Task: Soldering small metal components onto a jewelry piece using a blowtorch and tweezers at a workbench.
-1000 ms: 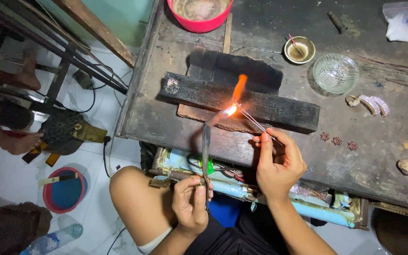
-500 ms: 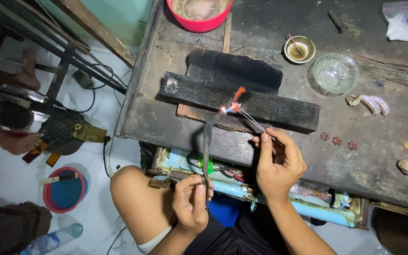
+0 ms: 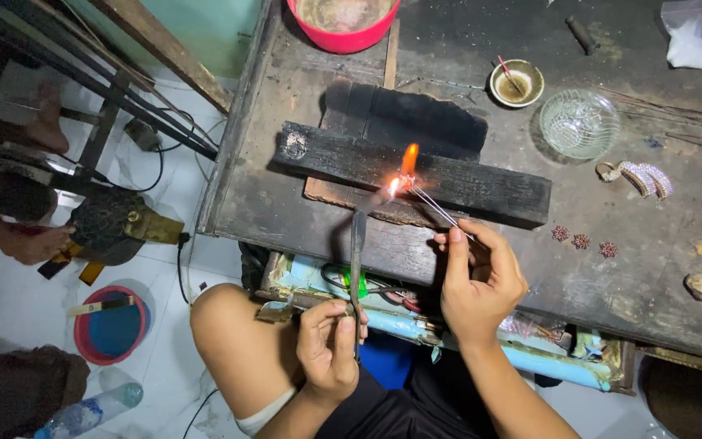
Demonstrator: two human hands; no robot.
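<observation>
Your left hand [image 3: 331, 345] grips the torch [image 3: 357, 260] and your right hand's fingers [image 3: 461, 244] pinch the tweezers [image 3: 436, 207], heating the small piece [image 3: 405, 182] on the charred block [image 3: 448, 175], soldering apparently unfinished.

orange flame [image 3: 409, 157] | charred black block [image 3: 448, 175] | red basin [image 3: 343, 36] | ribbed clear glass bowl [image 3: 578, 123] | blue-and-red tub [image 3: 111, 325]

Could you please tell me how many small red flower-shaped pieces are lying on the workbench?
3, in a row right of the right hand: left piece, middle piece, right piece. Others may be hidden.
</observation>
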